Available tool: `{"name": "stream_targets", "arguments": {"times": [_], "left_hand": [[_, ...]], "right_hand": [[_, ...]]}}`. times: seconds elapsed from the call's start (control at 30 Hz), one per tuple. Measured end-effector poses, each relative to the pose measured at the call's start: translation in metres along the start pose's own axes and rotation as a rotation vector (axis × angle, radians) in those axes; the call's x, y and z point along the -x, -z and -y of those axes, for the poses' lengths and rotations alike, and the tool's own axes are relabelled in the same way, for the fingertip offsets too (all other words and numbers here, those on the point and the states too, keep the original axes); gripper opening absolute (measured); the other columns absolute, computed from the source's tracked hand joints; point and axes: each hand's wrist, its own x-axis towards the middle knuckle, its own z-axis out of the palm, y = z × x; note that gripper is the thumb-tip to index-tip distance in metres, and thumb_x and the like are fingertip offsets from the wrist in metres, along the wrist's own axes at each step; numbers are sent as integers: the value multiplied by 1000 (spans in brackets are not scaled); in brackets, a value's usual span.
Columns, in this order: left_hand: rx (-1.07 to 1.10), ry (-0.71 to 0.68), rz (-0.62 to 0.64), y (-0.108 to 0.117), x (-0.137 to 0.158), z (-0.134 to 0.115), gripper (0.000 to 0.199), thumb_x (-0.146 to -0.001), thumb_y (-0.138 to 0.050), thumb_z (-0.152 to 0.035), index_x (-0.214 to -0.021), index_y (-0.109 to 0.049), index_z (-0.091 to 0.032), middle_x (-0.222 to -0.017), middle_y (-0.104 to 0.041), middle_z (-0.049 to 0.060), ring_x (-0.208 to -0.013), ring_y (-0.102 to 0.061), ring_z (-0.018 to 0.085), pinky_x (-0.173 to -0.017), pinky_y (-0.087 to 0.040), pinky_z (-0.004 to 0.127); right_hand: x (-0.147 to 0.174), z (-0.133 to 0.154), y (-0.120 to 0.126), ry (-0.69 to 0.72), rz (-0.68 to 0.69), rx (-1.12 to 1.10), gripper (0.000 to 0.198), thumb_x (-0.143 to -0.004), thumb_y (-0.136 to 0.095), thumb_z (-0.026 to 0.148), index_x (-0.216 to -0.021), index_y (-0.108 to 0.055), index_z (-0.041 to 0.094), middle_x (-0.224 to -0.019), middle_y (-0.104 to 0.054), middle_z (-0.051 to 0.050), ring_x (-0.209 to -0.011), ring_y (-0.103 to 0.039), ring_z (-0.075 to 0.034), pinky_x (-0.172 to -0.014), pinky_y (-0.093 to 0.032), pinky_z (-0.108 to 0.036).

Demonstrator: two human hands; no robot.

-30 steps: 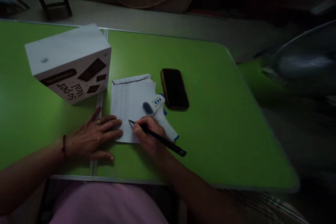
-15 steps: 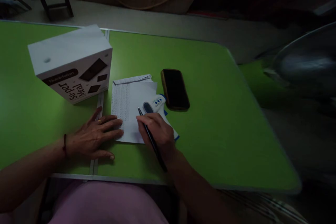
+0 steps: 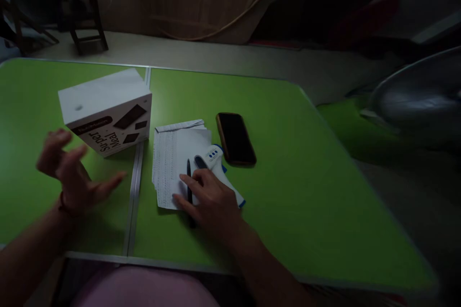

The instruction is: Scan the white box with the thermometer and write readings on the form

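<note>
Head view, pen (image 3: 188, 180) half hidden under right hand (image 3: 211, 196)

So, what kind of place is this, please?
Probably a dim indoor room used as a makeshift check or record desk. A green folding table bears a sheet of written rows, an infrared thermometer, a pen and a phone; a wooden wall stands behind.
</note>
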Motion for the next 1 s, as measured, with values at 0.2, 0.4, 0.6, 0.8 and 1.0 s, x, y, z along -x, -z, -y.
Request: {"name": "stream_targets", "arguments": {"times": [0.2,0.4,0.6,0.8,1.0], "left_hand": [[150,482,411,-3,-6,44,72,-75,-79,-59,-130,-51,-23,-131,-60,13,-122,-60,37,-90,-58,58],[273,779,438,-8,0,47,54,-64,-88,-45,-101,-59,-21,-113,-71,13,-103,-70,37,-73,-65,52],[584,847,447,-2,-7,17,48,-72,-81,-49,-103,-61,-19,-113,-73,12,-99,-73,32,-74,-66,45],[852,866,790,-3,-7,-13,50,-79,-75,-54,-107,-64,-13,-106,-76,16,-85,-76,30,-62,-66,38],[918,786,923,-11,0,-20,51,-86,-69,-52,-119,-61,-14,-115,-74,18,-95,-75,30,-67,-67,41]], "right_hand": [[4,0,-5,9,87,-2,42,-85,-72,46,-106,-69,11,-98,-63,-15,-83,-64,-26,-70,-57,-38],[8,-2,-9,-16,89,-65,38,-87,-70,45,-107,-67,13,-99,-62,-15,-85,-63,-28,-72,-58,-43],[5,-1,-9,0,108,-56,35,-87,-69,45,-104,-67,14,-98,-64,-15,-88,-62,-29,-75,-57,-43],[0,-9,-4,51,46,-115,22,-92,-60,34,-98,-67,14,-94,-66,-13,-80,-62,-25,-66,-54,-38],[1,-35,10,-138,-126,15,15,-91,-52,15,-84,-64,19,-94,-67,-11,-84,-63,-23,-70,-51,-34]]}}
